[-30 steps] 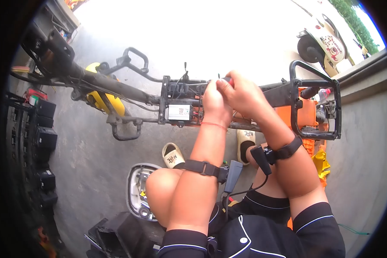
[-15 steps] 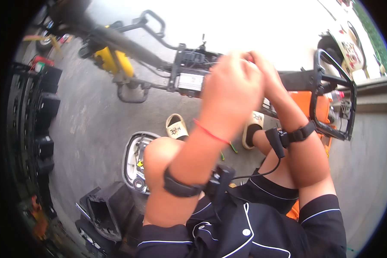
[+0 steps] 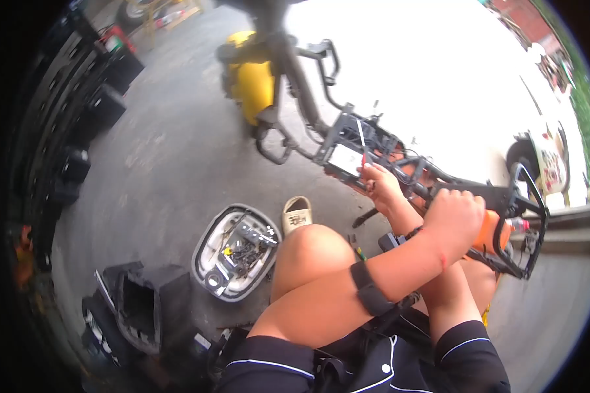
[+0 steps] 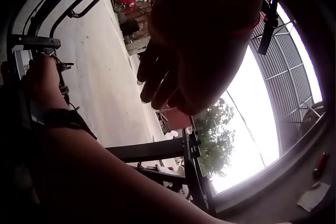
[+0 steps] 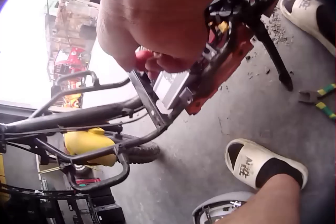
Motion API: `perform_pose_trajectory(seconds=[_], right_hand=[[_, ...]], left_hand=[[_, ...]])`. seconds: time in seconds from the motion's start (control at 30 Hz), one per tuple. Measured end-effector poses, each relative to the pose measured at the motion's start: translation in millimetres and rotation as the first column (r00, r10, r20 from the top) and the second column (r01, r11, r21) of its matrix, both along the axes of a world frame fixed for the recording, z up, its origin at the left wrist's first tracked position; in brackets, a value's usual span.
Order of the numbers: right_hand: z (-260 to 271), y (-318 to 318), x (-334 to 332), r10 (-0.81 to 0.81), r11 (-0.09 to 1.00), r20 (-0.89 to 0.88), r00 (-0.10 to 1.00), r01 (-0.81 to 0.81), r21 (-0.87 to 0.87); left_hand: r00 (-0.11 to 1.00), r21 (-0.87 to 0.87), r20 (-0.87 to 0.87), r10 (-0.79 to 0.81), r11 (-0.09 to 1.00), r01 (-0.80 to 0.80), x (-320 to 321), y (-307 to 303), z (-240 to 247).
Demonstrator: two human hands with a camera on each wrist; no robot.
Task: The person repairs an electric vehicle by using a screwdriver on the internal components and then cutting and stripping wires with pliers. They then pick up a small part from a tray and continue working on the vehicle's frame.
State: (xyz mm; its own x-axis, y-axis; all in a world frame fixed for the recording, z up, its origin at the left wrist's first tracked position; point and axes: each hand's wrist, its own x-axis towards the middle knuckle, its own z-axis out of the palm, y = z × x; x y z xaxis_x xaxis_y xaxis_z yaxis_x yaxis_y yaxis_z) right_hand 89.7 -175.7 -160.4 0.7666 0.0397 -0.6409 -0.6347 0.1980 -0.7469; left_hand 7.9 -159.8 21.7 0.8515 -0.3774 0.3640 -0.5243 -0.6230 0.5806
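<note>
My right hand (image 3: 381,187) grips a screwdriver (image 3: 365,158) by its red handle, its pale shaft angled up over the scooter frame (image 3: 337,134). Just below the shaft sits a white-labelled box (image 3: 345,159) in the frame. In the right wrist view, the red handle end (image 5: 142,54) shows beside my fingers, close over that box. My left hand (image 3: 455,219) is crossed over to the right, above the right forearm and near the frame's rear. From the left wrist view, its fingers (image 4: 152,85) hang loosely curled with nothing in them.
A grey-rimmed tray (image 3: 235,291) of small parts lies on the floor beside my knee. Near it is a black plastic housing (image 3: 141,308). Green-and-yellow-handled pliers (image 5: 315,97) lie near my slippers (image 5: 247,163). Black boxes (image 3: 101,108) line the left side.
My hands were together over the frame and have parted. The left hand swung right and back; the right hand holds the screwdriver near the white-labelled box. The head view has turned.
</note>
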Motion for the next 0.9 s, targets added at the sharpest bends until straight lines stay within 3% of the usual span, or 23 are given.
perform_pose_trajectory(seconds=[0.07,0.13,0.2,0.27,0.33,0.4,0.47,0.5,0.53,0.6,0.63,0.67,0.7,0.73,0.77,0.8,0.83,0.87,0.9], right_hand=[[-34,17,18,-0.082,0.996,0.085,0.993,0.085,-0.03],[-72,34,36,-0.16,0.973,0.168,0.973,0.184,-0.136],[-156,29,69,-0.018,0.935,0.408,0.913,0.16,-0.317],[-106,50,56,0.155,0.687,0.238,0.959,0.068,-0.724],[-101,51,53,0.311,0.524,0.222,0.924,0.028,-0.851],[-110,47,54,0.408,0.521,0.269,0.872,0.02,-0.854],[-105,45,45,0.473,0.499,0.282,0.835,0.01,-0.866],[-118,36,41,0.56,0.484,0.432,0.706,0.145,-0.863],[-132,24,34,0.629,0.484,0.557,0.542,0.287,-0.827],[-133,9,13,0.373,0.766,0.404,0.835,-0.031,-0.643],[-145,-5,4,0.21,0.932,0.355,0.911,-0.076,-0.355],[-109,-4,-16,0.355,0.826,0.189,0.915,-0.212,-0.522],[-111,-16,-36,0.467,0.793,0.253,0.847,-0.275,-0.543],[-116,-21,-55,0.568,0.76,0.321,0.758,-0.333,-0.559],[-114,-12,-73,0.564,0.764,0.306,0.767,-0.342,-0.547],[-79,-43,-216,0.576,0.755,0.296,0.762,-0.357,-0.55],[-72,-62,-228,0.592,0.743,0.289,0.752,-0.37,-0.558],[-68,-40,-199,0.612,0.725,0.285,0.737,-0.38,-0.574],[-59,12,-147,0.63,0.705,0.282,0.723,-0.382,-0.597]], left_hand=[[0.999,0.04,0.012,-0.047,0.998,0.046,7,6,5],[0.994,0.052,-0.107,-0.034,0.998,0.04,14,-3,3],[0.981,0.028,-0.181,-0.068,0.997,0.075,11,3,15],[0.969,0.014,-0.24,-0.053,0.998,0.058,11,9,20],[0.953,-0.019,-0.27,-0.139,0.99,0.139,17,6,16],[0.951,-0.04,-0.281,-0.133,0.991,0.127,21,11,15],[0.978,-0.11,-0.141,-0.151,0.985,0.136,27,13,10],[0.975,-0.073,-0.149,-0.162,0.986,0.153,32,28,18],[0.996,-0.129,-0.092,-0.001,0.992,-0.011,40,12,9],[0.962,-0.259,0.13,0.24,0.945,-0.2,48,18,6],[0.969,-0.21,0.137,0.206,0.962,-0.175,51,23,9],[0.977,-0.167,0.129,0.167,0.975,-0.145,50,36,21],[0.983,-0.174,0.093,0.161,0.974,-0.143,47,51,32],[0.999,-0.089,0.046,-0.018,0.996,0.022,45,69,43],[0.981,-0.011,-0.007,-0.195,0.981,0.195,40,79,47],[0.98,-0.006,-0.019,-0.196,0.981,0.196,34,75,45],[0.993,-0.188,0.116,-0.012,0.982,0.034,28,66,45],[0.956,-0.387,0.218,0.197,0.917,-0.101,26,60,47],[0.973,-0.193,0.231,0.0,0.98,0.045,19,87,57]])
